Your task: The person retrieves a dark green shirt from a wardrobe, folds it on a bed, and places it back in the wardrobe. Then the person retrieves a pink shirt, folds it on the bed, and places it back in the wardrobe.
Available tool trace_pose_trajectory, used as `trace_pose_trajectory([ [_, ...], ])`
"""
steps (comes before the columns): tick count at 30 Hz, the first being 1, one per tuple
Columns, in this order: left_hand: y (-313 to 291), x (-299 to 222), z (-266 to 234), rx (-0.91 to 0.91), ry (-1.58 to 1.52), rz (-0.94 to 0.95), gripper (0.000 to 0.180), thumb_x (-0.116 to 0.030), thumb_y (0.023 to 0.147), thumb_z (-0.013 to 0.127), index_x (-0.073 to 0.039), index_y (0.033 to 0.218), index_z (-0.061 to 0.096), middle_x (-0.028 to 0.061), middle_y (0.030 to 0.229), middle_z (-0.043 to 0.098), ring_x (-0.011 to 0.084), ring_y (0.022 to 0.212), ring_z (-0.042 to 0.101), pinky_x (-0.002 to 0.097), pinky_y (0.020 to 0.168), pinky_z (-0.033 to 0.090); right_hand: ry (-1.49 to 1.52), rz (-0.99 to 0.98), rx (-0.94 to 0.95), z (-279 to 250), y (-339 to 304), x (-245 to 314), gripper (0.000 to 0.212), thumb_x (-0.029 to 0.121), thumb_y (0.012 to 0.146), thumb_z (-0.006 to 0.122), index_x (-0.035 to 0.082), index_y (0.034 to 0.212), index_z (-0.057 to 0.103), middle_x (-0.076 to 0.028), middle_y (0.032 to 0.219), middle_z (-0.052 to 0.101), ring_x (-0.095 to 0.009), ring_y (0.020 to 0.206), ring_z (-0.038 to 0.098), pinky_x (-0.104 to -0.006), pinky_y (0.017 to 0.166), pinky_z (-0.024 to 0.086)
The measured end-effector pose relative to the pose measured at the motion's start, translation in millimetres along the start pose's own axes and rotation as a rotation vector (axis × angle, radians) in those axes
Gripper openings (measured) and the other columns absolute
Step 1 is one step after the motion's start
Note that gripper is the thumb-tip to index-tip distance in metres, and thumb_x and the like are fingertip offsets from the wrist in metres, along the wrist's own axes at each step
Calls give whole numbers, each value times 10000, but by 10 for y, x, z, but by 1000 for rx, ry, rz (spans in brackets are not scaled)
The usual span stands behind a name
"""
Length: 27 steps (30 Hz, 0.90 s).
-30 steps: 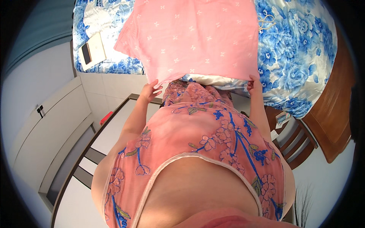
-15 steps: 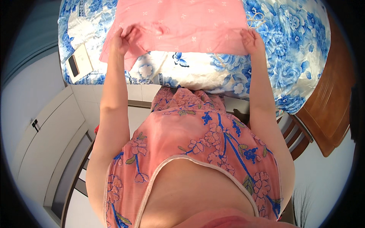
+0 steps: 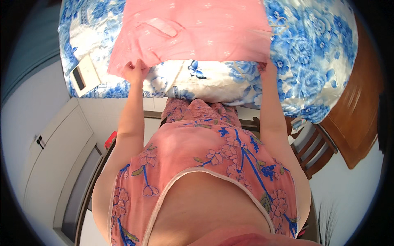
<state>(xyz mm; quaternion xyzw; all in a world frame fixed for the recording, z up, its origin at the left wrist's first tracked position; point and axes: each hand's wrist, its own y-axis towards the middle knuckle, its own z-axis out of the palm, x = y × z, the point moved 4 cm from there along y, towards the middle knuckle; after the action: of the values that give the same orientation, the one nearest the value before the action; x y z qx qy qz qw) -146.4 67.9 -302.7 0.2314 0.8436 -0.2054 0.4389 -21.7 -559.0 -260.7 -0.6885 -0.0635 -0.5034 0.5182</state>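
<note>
A pink garment [image 3: 197, 35] with small white motifs lies spread flat over a blue-and-white floral cloth [image 3: 312, 53]. My left hand [image 3: 134, 70] is closed in a pinch on its near edge, toward the left corner. At the near right corner, my right hand [image 3: 267, 69] also grips the hem, its fingertips partly hidden. An oval opening or fold [image 3: 162, 27] shows in the fabric to the upper left. Pale looped cords [image 3: 279, 25] lie beside the garment's right edge. Its far end runs out of view.
To the left, a white flat box with a dark panel [image 3: 85, 76] rests on the floral cloth. A brown wooden panel [image 3: 353, 119] and a wooden chair [image 3: 314, 151] stand to the right. White cabinets [image 3: 53, 143] are at the lower left.
Both hands have come nearer to me and down to the near edge, where their fingers have closed on the garment. The fold at the upper left now shows as an opening.
</note>
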Motion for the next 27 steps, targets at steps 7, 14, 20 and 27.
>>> trace_pose_trajectory([
  [7, -157, -49, 94, 61, -732, -524, 502, -106, 867, 793, 126, 1181, 477, 205, 1039, 655, 291, 825, 702, 448, 681, 656, -64, 73, 30, 262, 14, 28, 192, 81, 815, 811, 81, 892, 635, -21, 732, 600, -135, 563, 524, -267, 453, 367],
  [14, -202, -217, -111, 45, -775, -524, 370, -67, 896, 752, 22, 1161, 510, 97, 923, 654, 171, 640, 608, 318, 506, 521, -173, -38, 32, 96, -372, 205, 211, 42, 823, 763, 64, 904, 569, -20, 689, 527, -126, 503, 461, -259, 420, 340],
  [20, -760, -86, -684, 210, -611, -567, 304, -114, 891, 762, -63, 1102, 549, -6, 734, 579, 99, 536, 478, 249, 459, 359, -199, -123, 7, -774, -777, 197, 182, 35, 813, 739, 50, 918, 590, -21, 681, 536, -101, 480, 445, -239, 406, 328],
  [27, -1234, 260, -713, 52, 116, -283, 280, -152, 866, 749, -28, 1055, 584, 35, 766, 588, 175, 671, 588, 328, 605, 478, -621, -206, -361, -1530, -678, -224, 173, 130, 862, 715, -7, 948, 655, -87, 828, 640, -206, 576, 588, -311, 462, 422],
])
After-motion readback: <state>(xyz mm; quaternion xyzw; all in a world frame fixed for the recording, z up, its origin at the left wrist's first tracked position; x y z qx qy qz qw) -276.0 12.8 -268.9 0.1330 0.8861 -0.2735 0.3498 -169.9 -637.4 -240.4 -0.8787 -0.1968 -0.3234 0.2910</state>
